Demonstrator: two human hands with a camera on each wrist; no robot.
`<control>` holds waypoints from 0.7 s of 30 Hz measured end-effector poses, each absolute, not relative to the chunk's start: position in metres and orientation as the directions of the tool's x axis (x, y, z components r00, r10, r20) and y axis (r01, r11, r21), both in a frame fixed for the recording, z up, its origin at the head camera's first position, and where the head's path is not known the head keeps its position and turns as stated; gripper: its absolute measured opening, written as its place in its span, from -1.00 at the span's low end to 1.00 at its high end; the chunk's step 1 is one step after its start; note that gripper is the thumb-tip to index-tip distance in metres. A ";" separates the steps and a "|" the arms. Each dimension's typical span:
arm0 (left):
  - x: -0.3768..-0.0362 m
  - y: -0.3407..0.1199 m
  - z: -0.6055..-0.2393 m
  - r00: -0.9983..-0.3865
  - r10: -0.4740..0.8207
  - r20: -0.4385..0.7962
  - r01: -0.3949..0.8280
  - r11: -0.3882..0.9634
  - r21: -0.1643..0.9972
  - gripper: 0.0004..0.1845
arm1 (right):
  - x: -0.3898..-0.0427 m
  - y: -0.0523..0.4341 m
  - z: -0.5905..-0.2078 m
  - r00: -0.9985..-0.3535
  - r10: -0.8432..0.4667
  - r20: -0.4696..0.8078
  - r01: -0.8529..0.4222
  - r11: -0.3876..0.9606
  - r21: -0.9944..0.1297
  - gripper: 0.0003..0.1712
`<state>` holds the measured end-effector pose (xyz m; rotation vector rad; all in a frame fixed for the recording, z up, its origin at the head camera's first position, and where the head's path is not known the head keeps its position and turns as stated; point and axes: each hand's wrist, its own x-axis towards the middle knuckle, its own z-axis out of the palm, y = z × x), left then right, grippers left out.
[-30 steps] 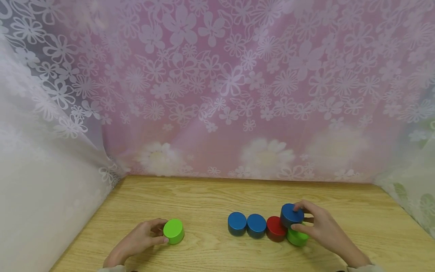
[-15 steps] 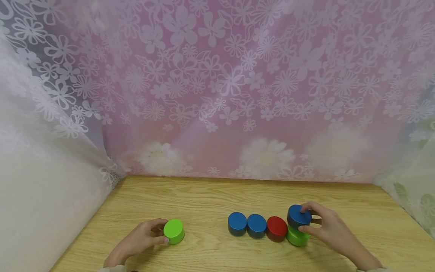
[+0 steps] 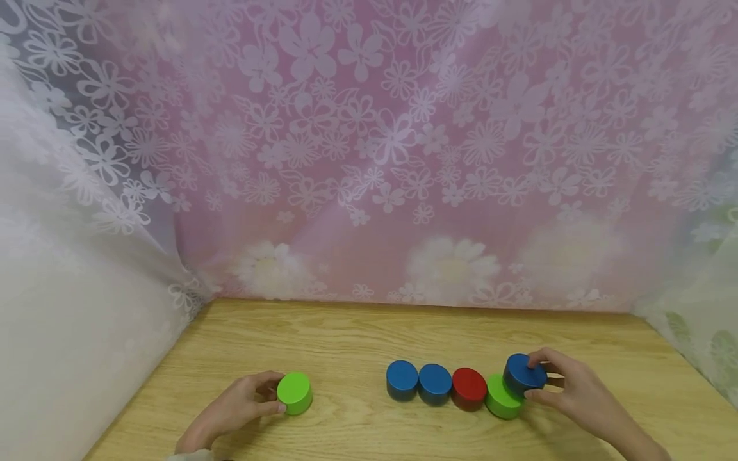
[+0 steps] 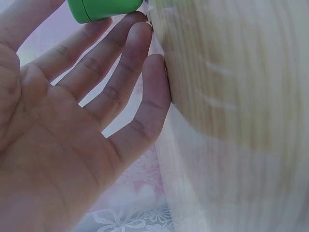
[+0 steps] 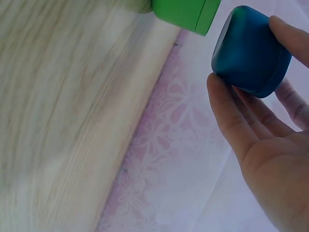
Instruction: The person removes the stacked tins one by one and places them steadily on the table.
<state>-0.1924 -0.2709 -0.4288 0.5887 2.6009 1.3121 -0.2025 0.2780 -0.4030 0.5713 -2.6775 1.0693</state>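
Observation:
My left hand (image 3: 236,404) rests on the table around a green round tin (image 3: 295,392), thumb on its near side and fingers on the far side. The left wrist view catches only a bit of that green tin (image 4: 104,7) at the top edge. On the right, my right hand (image 3: 582,394) pinches a dark blue round tin (image 3: 523,374) between thumb and fingertips. It is tilted and raised off the table, overlapping a second green tin (image 3: 501,400) in the head view. The right wrist view shows the blue tin (image 5: 251,53) with a gap from the green one (image 5: 188,14).
Left of the second green tin stand a red tin (image 3: 469,388) and two blue tins, one in the middle (image 3: 435,384) and one at the left end (image 3: 401,380), in a close row. Floral curtains (image 3: 369,160) border the wooden table (image 3: 346,333) at the back and sides.
My right hand has moved right and slightly nearer with the blue tin, from over the red and green tins to the green one's right side. The left hand stays put.

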 end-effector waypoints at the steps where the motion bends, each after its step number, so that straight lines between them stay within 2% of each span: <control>1: -0.193 -0.271 -0.429 -0.908 0.419 0.027 0.271 0.536 0.800 -0.42 | -0.203 0.279 -0.403 -0.904 -0.277 0.325 -0.425 0.664 -0.615 -0.52; 8: -0.194 -0.270 -0.427 -0.911 0.412 0.017 0.267 0.558 0.786 -0.41 | -0.202 0.290 -0.402 -0.923 -0.275 0.270 -0.385 0.671 -0.634 -0.56; 15: -0.195 -0.269 -0.427 -0.908 0.418 0.030 0.274 0.537 0.798 -0.44 | -0.200 0.301 -0.407 -0.925 -0.262 0.276 -0.380 0.683 -0.624 -0.56; 21: -0.192 -0.270 -0.428 -0.914 0.405 0.004 0.243 0.539 0.806 -0.41 | -0.198 0.307 -0.407 -0.946 -0.258 0.195 -0.322 0.685 -0.653 -0.57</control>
